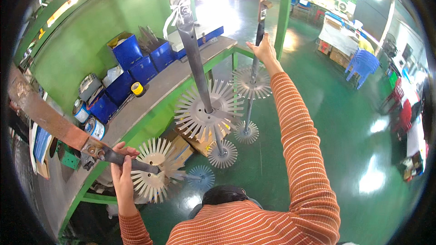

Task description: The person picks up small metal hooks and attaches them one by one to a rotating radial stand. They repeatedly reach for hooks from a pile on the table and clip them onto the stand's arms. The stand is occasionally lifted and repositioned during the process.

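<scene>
Three dark metal rods hanging down from rusty overhead bars, each threaded with pale toothed discs like spiky wheels, big one above a small one. Left hand (121,172) clamped around near-left rod (129,162), fingers wrapped tight just behind its big toothed disc (154,169), small bluish disc (201,177) farther along toward rod tip. Right hand (262,49) stretched far out, palm against far rod (254,70), fingers seemingly curled round it but grip hidden behind the hand, cannot tell how firm. Far rod carrying a big disc (250,83) and small disc (245,132) lower down. Middle rod (196,56) untouched between the two, thick and grey, with widest disc (208,111) and small one (222,154) beneath, white rag tied at top (178,11). Cardboard boxes (200,141) on floor under middle rod. Green workbench (154,93) along left, blue bins (136,61), yellow tape roll (137,89), paint tins (88,120) on it. Shiny green floor (318,109), blue stools (362,63) far right, striped orange sleeves on both arms. Risks, judged only from layout: arms spread wide, rods free to swing, so teeth of neighbouring discs likely to clash or tangle if either rod pulled sideways; sharp teeth close to left knuckles, easy to scrape; loose far grip liable to slip, letting rod swing back.
</scene>
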The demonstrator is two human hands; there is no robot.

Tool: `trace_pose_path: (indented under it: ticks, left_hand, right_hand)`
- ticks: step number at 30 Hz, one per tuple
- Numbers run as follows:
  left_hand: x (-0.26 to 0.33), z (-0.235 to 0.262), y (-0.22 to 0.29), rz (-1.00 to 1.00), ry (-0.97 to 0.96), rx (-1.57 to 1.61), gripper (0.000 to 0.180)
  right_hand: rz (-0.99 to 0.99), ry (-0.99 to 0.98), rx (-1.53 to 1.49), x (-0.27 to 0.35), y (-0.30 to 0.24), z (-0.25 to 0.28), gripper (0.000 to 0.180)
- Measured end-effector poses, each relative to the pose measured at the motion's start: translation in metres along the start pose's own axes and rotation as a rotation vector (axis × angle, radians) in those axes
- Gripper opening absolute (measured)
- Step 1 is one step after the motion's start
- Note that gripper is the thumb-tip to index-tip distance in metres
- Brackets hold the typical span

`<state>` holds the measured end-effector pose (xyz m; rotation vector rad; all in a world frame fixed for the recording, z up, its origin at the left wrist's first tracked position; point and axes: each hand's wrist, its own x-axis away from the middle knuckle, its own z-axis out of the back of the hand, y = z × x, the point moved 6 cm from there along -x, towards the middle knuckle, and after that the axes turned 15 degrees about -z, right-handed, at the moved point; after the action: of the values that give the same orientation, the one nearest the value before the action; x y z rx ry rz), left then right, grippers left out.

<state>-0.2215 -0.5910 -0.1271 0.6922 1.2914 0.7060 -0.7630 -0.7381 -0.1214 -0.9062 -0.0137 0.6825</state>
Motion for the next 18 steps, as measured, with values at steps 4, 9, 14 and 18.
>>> trace_pose_path:
  ticks: [4, 9, 14, 18]
  left_hand:
    - [0.010, 0.004, -0.003, 0.046, 0.041, -0.115, 0.033]
    - [0.023, 0.019, 0.013, -0.151, 0.101, -0.448, 0.047]
    - [0.044, 0.036, 0.051, -0.300, 0.383, -0.833, 0.044]
    - [0.055, 0.038, 0.077, -0.528, 0.489, -0.780, 0.037]
  right_hand:
    - [-0.012, 0.023, -0.031, -0.023, -0.003, -0.019, 0.058]
    - [-0.033, 0.007, 0.000, -0.078, 0.018, -0.022, 0.058]
    - [-0.047, 0.071, 0.071, -0.117, 0.040, -0.022, 0.062]
    - [0.003, 0.103, 0.114, -0.136, 0.057, -0.016, 0.077]
